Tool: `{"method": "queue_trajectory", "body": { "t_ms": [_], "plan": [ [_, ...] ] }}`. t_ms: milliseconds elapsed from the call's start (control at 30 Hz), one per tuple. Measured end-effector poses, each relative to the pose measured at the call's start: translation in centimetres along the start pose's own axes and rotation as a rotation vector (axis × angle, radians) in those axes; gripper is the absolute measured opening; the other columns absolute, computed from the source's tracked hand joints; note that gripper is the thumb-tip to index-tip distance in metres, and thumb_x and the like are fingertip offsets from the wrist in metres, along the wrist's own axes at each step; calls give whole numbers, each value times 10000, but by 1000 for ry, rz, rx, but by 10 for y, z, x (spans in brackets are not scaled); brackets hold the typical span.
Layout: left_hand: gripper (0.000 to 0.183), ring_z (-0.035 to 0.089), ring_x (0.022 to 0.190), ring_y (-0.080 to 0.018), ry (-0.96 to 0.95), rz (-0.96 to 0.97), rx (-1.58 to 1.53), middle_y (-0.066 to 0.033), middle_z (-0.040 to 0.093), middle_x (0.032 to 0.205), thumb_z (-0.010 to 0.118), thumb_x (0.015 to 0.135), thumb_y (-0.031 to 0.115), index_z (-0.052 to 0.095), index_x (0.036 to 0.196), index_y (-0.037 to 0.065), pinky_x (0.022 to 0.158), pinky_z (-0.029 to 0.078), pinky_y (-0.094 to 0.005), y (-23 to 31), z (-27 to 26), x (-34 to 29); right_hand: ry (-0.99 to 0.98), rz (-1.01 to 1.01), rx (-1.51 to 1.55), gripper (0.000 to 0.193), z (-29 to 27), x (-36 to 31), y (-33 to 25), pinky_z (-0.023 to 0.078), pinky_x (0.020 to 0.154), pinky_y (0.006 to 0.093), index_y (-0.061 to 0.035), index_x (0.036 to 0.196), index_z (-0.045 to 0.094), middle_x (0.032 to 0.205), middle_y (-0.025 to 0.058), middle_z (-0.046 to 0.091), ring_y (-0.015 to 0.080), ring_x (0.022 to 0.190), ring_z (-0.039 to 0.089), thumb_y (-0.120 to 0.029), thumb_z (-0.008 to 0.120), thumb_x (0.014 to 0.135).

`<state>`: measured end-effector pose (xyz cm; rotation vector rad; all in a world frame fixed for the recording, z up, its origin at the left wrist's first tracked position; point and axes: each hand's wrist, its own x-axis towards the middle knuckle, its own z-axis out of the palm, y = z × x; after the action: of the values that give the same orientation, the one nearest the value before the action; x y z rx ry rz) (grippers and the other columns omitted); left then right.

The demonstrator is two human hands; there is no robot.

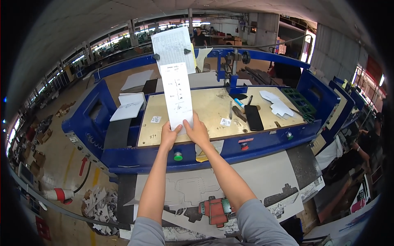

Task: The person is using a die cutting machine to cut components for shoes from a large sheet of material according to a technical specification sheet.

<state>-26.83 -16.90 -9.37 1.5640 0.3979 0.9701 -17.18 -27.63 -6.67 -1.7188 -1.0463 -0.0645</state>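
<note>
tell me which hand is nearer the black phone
Right. The right hand holds the lower end of the white paper, left of the black phone; the left hand holds it farther left.

White light glares through the doorway (pixel 305 47) to my right; the paper strip (pixel 177 96) I grip looks bright, the ceiling (pixel 242 12) dim, straight lines bowing outward.

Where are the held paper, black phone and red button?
Held paper (pixel 176 95): head view, middle of the sheet.
Black phone (pixel 254 118): head view, middle of its dark face.
Red button (pixel 244 146): head view, its cap.
</note>
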Motion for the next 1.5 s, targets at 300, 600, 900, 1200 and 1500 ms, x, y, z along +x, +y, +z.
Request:
{"method": "queue_trajectory", "body": {
  "t_ms": [300, 600, 900, 1200, 1500],
  "plan": [
    [343, 613, 992, -166, -44, -47, -101, -110, 645, 1123, 647, 887, 28, 536, 1206, -27, 850, 496, -299, -1, -10, 24, -121, 104, 4, 359, 7, 4, 30, 491, 785, 456, -58, 1185, 540, 955, 232, 640, 407, 916, 617, -279, 581, 906],
    [339, 608, 1018, -171, -91, -51, -53, -109, 643, 1130, 635, 877, -2, 532, 1200, -5, 863, 487, -292, -16, -11, 47, 40, -296, -284, 531, 7, 5, 16, 383, 996, 460, -221, 1407, 452, 1357, 257, 395, 405, 1240, 406, -326, 577, 901],
    [408, 617, 1019, -206, -176, -114, -73, -128, 632, 1144, 657, 853, 18, 504, 1229, -27, 882, 493, -325, -41, 22, 57, 104, -151, -236, 671, -7, 15, 62, 403, 969, 478, -38, 1435, 339, 1292, 287, 447, 425, 1172, 469, -322, 589, 880],
    [423, 591, 1067, -214, 0, -67, -82, -139, 600, 1200, 626, 883, 43, 465, 1268, -26, 915, 478, -347, -40, -62, 44, -38, -114, -21, 666, 39, 12, 11, 385, 995, 483, -12, 1422, 326, 1284, 266, 475, 416, 1177, 473, -238, 604, 860],
    [865, 523, 1162, -387, 209, 154, 528, -255, 540, 1227, 851, 567, 96, 423, 1309, -24, 975, 435, -426, -36, -31, 28, 141, -273, -181, 482, 36, 3, 31, 493, 784, 422, -33, 1302, 470, 1080, 221, 563, 343, 854, 607, -214, 605, 876]
  ]
}}
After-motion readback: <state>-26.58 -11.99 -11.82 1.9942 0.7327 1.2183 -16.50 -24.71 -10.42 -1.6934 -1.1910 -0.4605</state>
